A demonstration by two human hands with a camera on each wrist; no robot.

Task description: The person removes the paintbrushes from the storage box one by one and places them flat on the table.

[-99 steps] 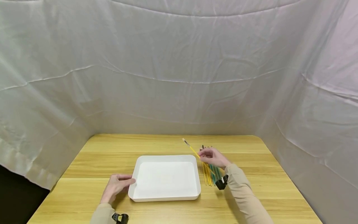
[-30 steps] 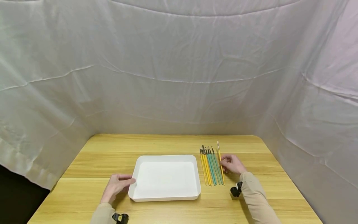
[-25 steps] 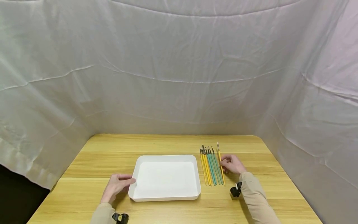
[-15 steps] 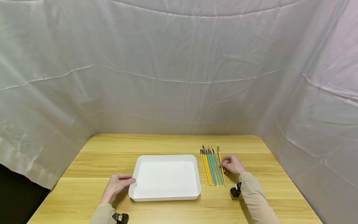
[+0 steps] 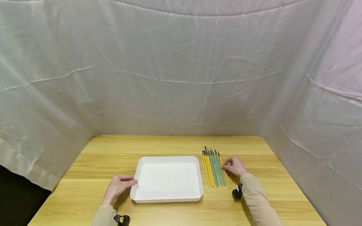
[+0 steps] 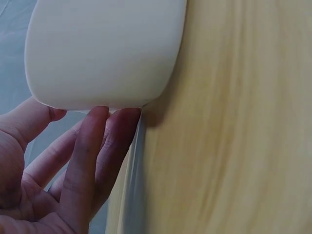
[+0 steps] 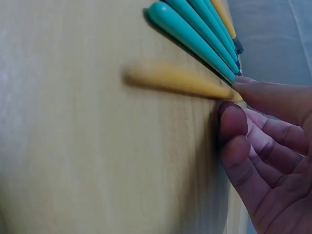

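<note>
Nearest the camera, the left hand [image 5: 118, 186] lies on the wooden table [image 5: 96, 157] with its fingers [image 6: 97, 146] straight and relaxed, their tips touching the left wall of the white tray [image 5: 169, 199], gripping nothing. To the right of the tray, the right hand [image 5: 234, 165] pinches a yellow paintbrush [image 5: 224, 173] between curled fingertips [image 7: 234, 119], the brush lying low on the table and angled a little away from its neighbours. Just left of it, between hand and tray, a row of yellow and teal paintbrushes [image 5: 212, 168] lies side by side, bristles pointing away from the person. Behind the table hangs a creased white cloth backdrop [image 5: 181, 69].
</note>
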